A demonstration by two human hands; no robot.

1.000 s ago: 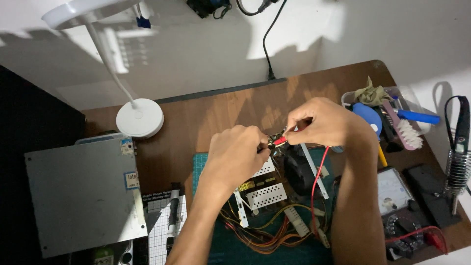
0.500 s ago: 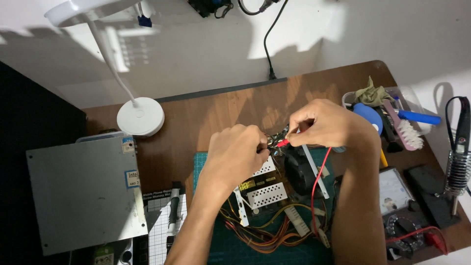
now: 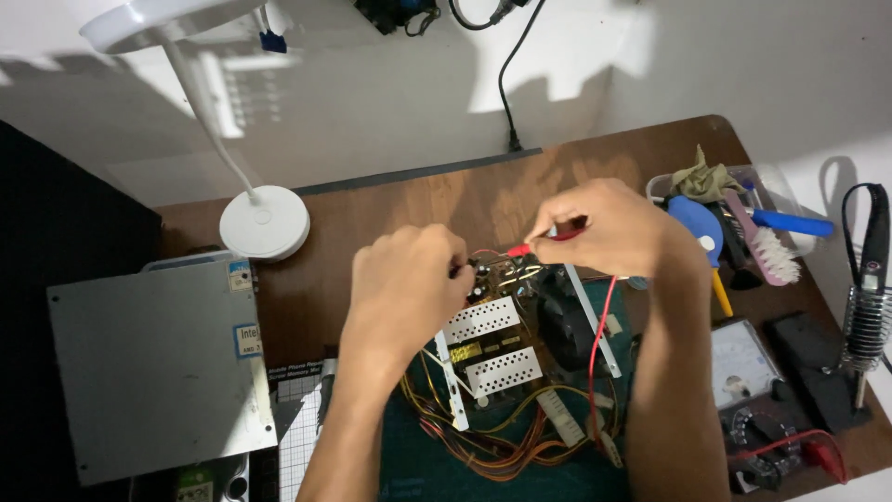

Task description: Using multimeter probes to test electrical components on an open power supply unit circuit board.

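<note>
The right hand (image 3: pixel 609 228) pinches a red probe (image 3: pixel 531 246) between thumb and fingertips, the probe's tip pointing left at the top edge of the open circuit board (image 3: pixel 488 349). A red lead wire (image 3: pixel 599 339) drops from this hand and runs down across the right part of the board. The left hand (image 3: pixel 409 288) is curled closed over the board's upper left corner, its fingertips meeting near the red probe's tip; it seems to grip a second, dark probe there, though the fingers hide most of it.

The circuit board lies on a green mat (image 3: pixel 418 474) on the brown tabletop (image 3: pixel 418 200), with two perforated white heat sinks (image 3: pixel 483 321) in its middle and a bundle of yellow, orange and black wires (image 3: pixel 492 446) spilling from its lower edge. Right of the board sits an analogue meter (image 3: pixel 743 358), and beyond that a soldering iron stand (image 3: pixel 864 325). Up and right of the board a clear tray (image 3: pixel 776 191) holds a blue blower bulb (image 3: pixel 697 223) and a brush (image 3: pixel 762 242). Left of the board lies a grey metal cover (image 3: pixel 153 367), and above that stands the round white base of a desk lamp (image 3: pixel 265 223).
</note>
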